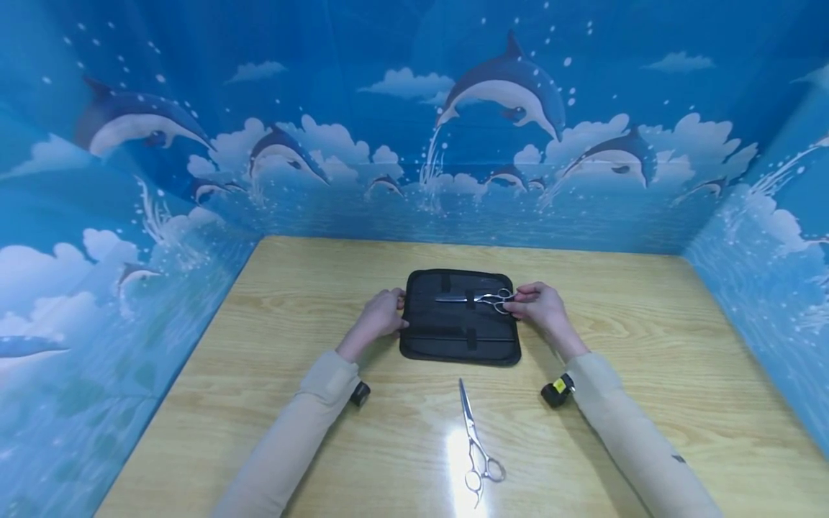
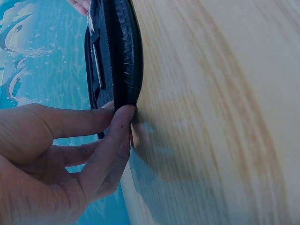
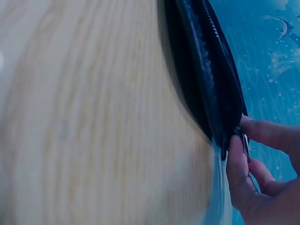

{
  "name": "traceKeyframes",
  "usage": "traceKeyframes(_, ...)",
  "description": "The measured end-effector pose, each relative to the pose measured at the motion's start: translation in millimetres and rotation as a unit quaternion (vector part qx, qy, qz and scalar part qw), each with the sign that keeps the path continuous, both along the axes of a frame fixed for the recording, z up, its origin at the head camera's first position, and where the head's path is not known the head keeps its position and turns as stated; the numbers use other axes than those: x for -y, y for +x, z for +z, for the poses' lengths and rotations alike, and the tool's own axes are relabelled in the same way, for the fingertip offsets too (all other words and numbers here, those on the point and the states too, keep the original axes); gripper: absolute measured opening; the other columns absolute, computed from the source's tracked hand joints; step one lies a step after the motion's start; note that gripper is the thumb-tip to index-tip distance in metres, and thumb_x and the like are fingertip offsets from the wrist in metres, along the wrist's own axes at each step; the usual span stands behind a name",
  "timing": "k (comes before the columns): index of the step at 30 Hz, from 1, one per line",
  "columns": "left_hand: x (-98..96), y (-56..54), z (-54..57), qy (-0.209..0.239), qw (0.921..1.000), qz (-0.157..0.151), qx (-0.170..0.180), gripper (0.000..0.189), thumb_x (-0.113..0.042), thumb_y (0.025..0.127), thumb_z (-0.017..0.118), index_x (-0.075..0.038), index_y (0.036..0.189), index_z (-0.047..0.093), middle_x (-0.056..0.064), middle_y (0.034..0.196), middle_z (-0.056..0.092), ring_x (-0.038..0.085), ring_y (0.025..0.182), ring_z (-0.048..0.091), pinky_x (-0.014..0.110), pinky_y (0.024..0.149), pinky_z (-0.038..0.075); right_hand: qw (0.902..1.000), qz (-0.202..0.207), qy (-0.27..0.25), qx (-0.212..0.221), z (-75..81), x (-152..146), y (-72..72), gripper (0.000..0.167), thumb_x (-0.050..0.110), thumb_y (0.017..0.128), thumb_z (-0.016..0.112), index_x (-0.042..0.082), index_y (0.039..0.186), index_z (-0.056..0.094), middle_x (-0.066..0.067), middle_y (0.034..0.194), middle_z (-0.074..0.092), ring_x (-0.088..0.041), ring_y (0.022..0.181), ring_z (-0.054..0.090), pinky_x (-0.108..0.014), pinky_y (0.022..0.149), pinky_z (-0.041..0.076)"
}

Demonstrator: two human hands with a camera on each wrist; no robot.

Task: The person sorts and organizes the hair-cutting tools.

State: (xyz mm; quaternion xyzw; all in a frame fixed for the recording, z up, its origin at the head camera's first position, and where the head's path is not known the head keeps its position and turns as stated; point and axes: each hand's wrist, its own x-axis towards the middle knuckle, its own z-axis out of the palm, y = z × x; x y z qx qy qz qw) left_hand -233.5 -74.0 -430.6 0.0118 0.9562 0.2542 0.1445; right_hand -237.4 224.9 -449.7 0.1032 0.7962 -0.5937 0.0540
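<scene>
An open black zip case (image 1: 432,315) lies on the table. My left hand (image 1: 381,314) pinches its left edge between thumb and fingers, seen close in the left wrist view. Inside, a pair of scissors (image 1: 451,299) lies crosswise under an elastic loop, blades to the left. At the right edge of the case, my right hand (image 1: 542,308) holds the finger rings of these scissors; the right wrist view shows thumb and fingertips (image 3: 238,145) at the case edge, where the rings are mostly hidden. A second pair of scissors (image 1: 469,421) rests nearer me, blades pointing away.
The wood-grain table (image 1: 311,288) is walled by a blue dolphin-print backdrop (image 1: 363,194) at the back and both sides. Elastic loops (image 1: 471,338) are sewn inside the case. Bright light reflects off the table around the nearer scissors.
</scene>
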Motion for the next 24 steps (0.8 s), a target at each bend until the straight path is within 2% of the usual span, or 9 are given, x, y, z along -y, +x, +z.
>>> traceKeyframes(3,0.1,0.6,0.7,0.002,1.0000,0.004,0.001,0.066,-0.004,0.085,0.080,-0.007,0.144,0.052,0.008,0.119,0.060,0.027,0.111,0.059,0.034,0.092,0.056,0.9989,0.007,0.045,-0.008,-1.1,4.5,-1.8,0.053,-0.001,0.085,0.078,-0.015,0.130,0.052,-0.022,0.112,0.064,0.000,0.065,0.059,-0.017,0.064,0.057)
traceKeyframes(8,-0.8,2.1,2.6,0.005,0.9999,0.011,0.004,0.065,-0.003,0.085,0.079,-0.008,0.145,0.052,0.009,0.120,0.059,0.028,0.111,0.059,0.030,0.082,0.058,0.9957,0.013,0.090,-0.019,-3.0,8.7,-4.0,0.047,0.003,0.086,0.079,-0.014,0.124,0.057,-0.024,0.111,0.068,0.000,0.061,0.058,-0.016,0.058,0.053)
traceKeyframes(13,-1.7,2.3,3.3,-0.003,0.9998,0.017,0.006,0.065,-0.003,0.085,0.079,-0.009,0.145,0.052,0.008,0.120,0.059,0.027,0.111,0.058,0.031,0.084,0.058,0.9953,0.022,0.092,-0.020,-3.1,7.7,-4.8,0.048,0.001,0.087,0.077,-0.014,0.127,0.056,-0.027,0.116,0.067,0.000,0.064,0.058,-0.016,0.061,0.054)
traceKeyframes(19,-2.5,2.0,3.3,-0.003,0.9997,0.021,0.009,0.065,-0.003,0.086,0.078,-0.009,0.145,0.052,0.008,0.119,0.059,0.026,0.109,0.059,0.027,0.078,0.058,0.9942,0.037,0.096,-0.030,-3.7,5.9,-4.2,0.050,0.004,0.087,0.078,-0.009,0.130,0.058,-0.017,0.106,0.064,-0.002,0.064,0.058,-0.017,0.060,0.054)
traceKeyframes(21,-2.9,1.7,2.7,-0.004,0.9997,0.023,0.010,0.064,-0.004,0.086,0.078,-0.010,0.145,0.052,0.007,0.119,0.059,0.026,0.109,0.059,0.027,0.076,0.058,0.9908,0.050,0.121,-0.033,-3.5,5.8,-3.5,0.049,0.008,0.087,0.079,-0.005,0.130,0.061,-0.016,0.107,0.063,-0.007,0.068,0.060,-0.018,0.061,0.054)
traceKeyframes(24,-3.3,1.5,1.8,-0.004,0.9996,0.026,0.012,0.065,-0.004,0.086,0.078,-0.010,0.145,0.052,0.007,0.119,0.059,0.025,0.109,0.059,0.027,0.077,0.058,0.9793,0.073,0.185,-0.037,-2.5,5.6,-2.5,0.047,0.016,0.087,0.081,0.000,0.128,0.065,-0.020,0.114,0.066,-0.019,0.085,0.065,-0.023,0.069,0.053)
